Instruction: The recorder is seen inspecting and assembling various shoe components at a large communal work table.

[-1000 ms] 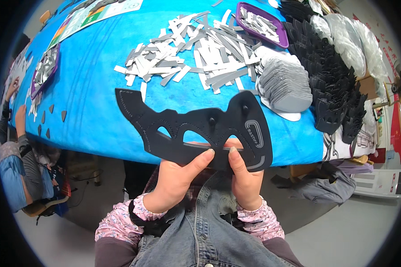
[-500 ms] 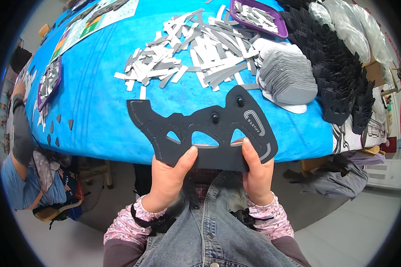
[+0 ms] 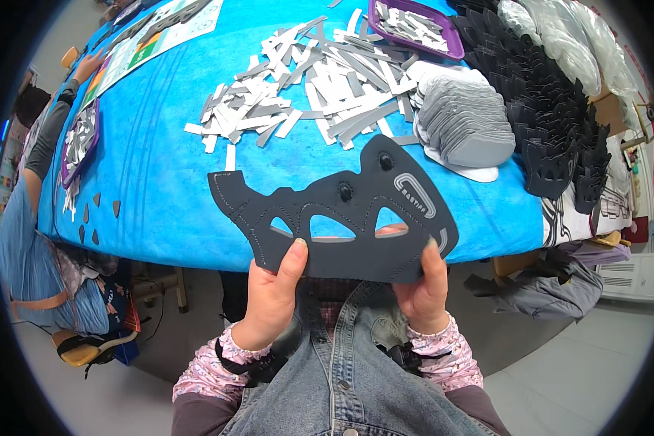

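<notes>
Between my hands, over the table's near edge, is a flat black cut-out panel point(image 3: 327, 256) with three window-like holes, dotted stitch lines, two dark round studs and a silvery printed mark. My left hand point(image 3: 270, 294) grips its lower left edge, thumb on the face below the holes. At the lower right corner my right hand point(image 3: 423, 292) pinches it, thumb upright on the face. The fingers behind the panel are mostly hidden. Just beyond its upper edge lies a heap of white and grey strips point(image 3: 269, 109).
A stack of grey-white rounded pieces point(image 3: 465, 123) stands right, beside piled black panels point(image 3: 538, 109). Purple trays point(image 3: 454, 45) hold strips. Small dark pieces point(image 3: 97, 198) lie left on the blue tablecloth point(image 3: 152, 160). A co-worker's arm point(image 3: 47, 142) reaches along the left edge.
My right thumb has slid right and down toward the panel's corner, and the panel has tilted slightly. At left, the co-worker's arm has stretched farther across the table toward the printed sheet.
</notes>
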Tool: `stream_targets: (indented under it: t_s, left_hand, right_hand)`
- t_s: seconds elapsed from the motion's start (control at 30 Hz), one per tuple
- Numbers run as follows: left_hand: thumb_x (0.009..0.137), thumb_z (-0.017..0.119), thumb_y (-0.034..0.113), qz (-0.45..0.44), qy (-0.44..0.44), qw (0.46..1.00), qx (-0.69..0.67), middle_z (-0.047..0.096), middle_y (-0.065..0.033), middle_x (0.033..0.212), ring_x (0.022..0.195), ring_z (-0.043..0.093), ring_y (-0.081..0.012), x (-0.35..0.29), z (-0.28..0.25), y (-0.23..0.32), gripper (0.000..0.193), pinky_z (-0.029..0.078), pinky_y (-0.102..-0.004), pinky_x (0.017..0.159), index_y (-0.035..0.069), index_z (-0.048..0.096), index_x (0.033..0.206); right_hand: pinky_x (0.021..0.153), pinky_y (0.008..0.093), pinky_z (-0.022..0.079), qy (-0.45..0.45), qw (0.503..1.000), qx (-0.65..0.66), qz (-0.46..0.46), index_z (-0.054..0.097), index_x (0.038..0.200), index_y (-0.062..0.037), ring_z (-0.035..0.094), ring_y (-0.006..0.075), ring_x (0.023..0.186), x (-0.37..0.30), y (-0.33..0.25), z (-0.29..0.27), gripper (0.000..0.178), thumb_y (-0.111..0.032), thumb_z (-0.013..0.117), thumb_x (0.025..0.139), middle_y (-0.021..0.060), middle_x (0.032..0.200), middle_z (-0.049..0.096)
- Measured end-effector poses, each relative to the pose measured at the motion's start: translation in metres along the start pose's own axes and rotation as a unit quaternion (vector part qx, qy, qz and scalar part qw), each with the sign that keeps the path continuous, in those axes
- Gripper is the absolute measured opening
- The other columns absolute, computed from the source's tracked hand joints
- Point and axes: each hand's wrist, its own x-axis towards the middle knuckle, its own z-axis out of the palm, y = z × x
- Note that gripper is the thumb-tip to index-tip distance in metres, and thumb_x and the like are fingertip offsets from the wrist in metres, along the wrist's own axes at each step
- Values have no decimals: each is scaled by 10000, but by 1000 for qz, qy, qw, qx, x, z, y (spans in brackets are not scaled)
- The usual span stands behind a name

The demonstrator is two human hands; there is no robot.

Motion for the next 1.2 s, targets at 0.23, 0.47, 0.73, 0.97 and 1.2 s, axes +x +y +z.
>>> stream_targets:
  t_s: [0.23, 0.47, 0.73, 0.97, 1.2]
  left_hand:
    - [892, 514, 55, -13, -118, 993, 9, 538, -132, 1190, 1010, 554, -168, 2, 5, 14, 236, 447, -312, 877, -19, 537, 1115]
    - [883, 503, 55, -104, -132, 971, -169, 457, -208, 1270, 1061, 556, -314, 9, -19, 12, 290, 486, -485, 881, -27, 488, 1161]
    - [820, 645, 222, -56, -153, 983, -89, 587, -138, 1052, 888, 619, -255, 13, -20, -4, 335, 541, -393, 712, 0, 560, 1056]
    - [840, 607, 93, -44, -102, 989, -97, 614, -137, 902, 787, 640, -235, 15, -10, 9, 167, 533, -338, 683, -33, 573, 945]
    - [815, 649, 175, -22, -123, 990, -58, 619, -121, 880, 757, 635, -229, 16, -19, 4, 232, 528, -340, 668, -8, 582, 941]
  right_hand:
    - [913, 383, 425, 8, 999, 50, 4, 502, 1135, -29, 545, 211, 1039, -3, 15, 6, 279, -149, 555, 889, 94, 1104, 559]
    - [842, 256, 421, 36, 994, 93, 39, 547, 1094, -23, 528, 112, 965, 2, 14, 11, 260, -55, 620, 847, 36, 1046, 565]
    - [776, 255, 468, 37, 999, 34, 11, 555, 1039, -11, 559, 122, 907, 0, 16, 9, 213, -63, 624, 844, 55, 987, 584]
    - [612, 274, 541, -9, 1000, 29, 1, 535, 1018, 45, 613, 164, 734, 2, 6, 14, 193, -67, 582, 867, 114, 912, 606]
    - [635, 271, 542, -15, 1000, 15, -8, 532, 1015, 53, 621, 164, 756, -1, 4, 18, 186, -64, 569, 874, 124, 909, 612]
